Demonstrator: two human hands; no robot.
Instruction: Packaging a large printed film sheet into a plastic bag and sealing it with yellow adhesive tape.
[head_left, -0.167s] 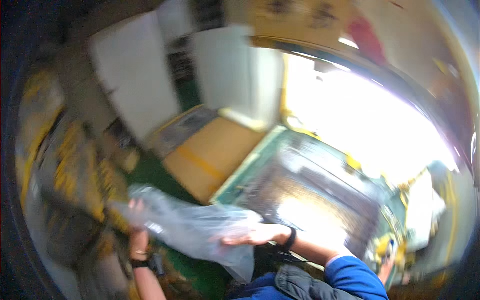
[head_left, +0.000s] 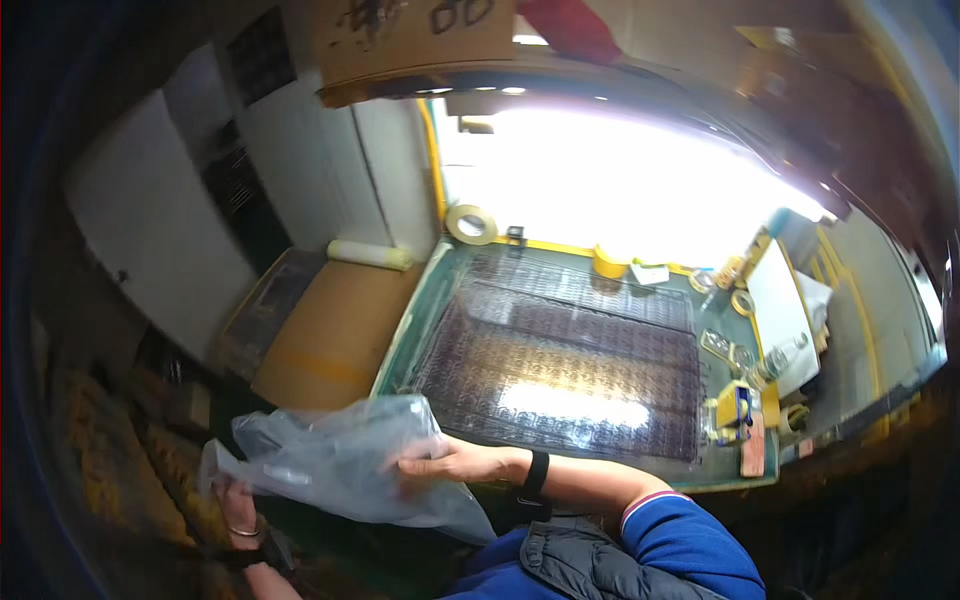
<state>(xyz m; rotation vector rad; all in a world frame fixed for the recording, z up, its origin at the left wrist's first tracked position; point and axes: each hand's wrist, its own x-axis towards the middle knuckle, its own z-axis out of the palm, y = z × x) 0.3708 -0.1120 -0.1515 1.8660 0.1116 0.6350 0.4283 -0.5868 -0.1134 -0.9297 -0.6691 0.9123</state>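
The right hand's (head_left: 445,462) fingers were closed on a crumpled length of clear plastic film (head_left: 330,455). The left hand (head_left: 237,508) was at its left end — film veiled those fingertips, so I cannot tell whether they gripped. The plastic hung in front of the person, left of a green table (head_left: 428,305). Dark patterned sheets (head_left: 560,375) lay there, with a tape roll (head_left: 488,226) near the far left corner and a yellow-and-blue tape dispenser (head_left: 733,402) at the right. Beyond the film sat a brown cardboard surface (head_left: 335,320); overhead, another cardboard piece (head_left: 420,40) bore large dark handwritten marks — cropped by the upper edge.
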